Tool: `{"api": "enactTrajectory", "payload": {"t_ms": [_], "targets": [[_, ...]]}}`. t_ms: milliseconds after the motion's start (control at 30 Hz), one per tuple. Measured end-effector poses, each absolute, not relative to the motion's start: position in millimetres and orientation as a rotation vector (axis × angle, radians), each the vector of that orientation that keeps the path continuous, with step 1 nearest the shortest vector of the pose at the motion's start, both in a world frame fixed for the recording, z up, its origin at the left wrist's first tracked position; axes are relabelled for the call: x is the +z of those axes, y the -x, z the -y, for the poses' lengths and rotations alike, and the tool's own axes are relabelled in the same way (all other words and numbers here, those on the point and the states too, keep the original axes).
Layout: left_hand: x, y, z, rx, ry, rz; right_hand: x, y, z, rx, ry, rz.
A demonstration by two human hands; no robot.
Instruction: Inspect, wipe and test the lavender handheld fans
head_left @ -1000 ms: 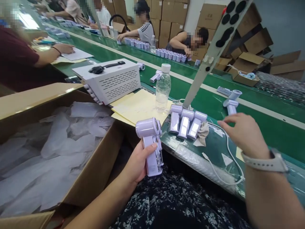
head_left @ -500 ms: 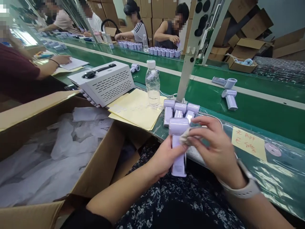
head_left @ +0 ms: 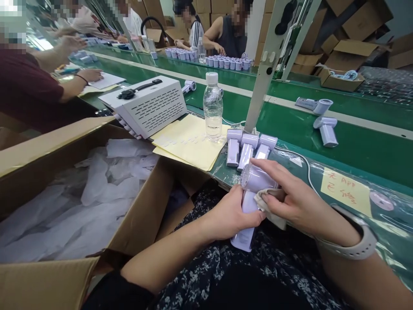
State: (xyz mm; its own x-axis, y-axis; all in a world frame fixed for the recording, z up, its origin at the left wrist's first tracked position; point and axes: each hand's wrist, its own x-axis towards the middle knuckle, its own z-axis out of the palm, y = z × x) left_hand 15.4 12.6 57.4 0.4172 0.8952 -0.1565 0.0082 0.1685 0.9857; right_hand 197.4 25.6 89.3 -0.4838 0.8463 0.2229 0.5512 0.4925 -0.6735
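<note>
Yellow note on green worktop reads "APP", other chars. unclear; L hand grips lilac T-shaped device, R hand pinches cloth against it; cartons behind.

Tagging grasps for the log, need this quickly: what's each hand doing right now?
Left hand: closed around the handle of a lavender device.
Right hand: holding a pale cloth against the device.

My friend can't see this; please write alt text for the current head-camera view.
A person's left hand grips a lilac device while the right hand holds a pale cloth against it. Three similar devices lie on the green bench.
</note>
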Motion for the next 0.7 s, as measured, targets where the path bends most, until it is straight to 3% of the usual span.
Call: {"api": "enactTrajectory", "payload": {"t_ms": [167,500,700], "targets": [[57.0,-21.5,-14.0,0.784,-1.246,-0.880,79.6,-179.9,-23.4,0.566,1.266,1.943],[56.5,-15.6,-11.0,0.724,-0.904,-0.694,83.5,-194.7,-23.0,0.777,1.156,2.166],[46.9,-16.7,-16.8,0.812,-0.724,-0.730,68.7,-193.0,-41.3,0.889,1.084,1.912]]}}
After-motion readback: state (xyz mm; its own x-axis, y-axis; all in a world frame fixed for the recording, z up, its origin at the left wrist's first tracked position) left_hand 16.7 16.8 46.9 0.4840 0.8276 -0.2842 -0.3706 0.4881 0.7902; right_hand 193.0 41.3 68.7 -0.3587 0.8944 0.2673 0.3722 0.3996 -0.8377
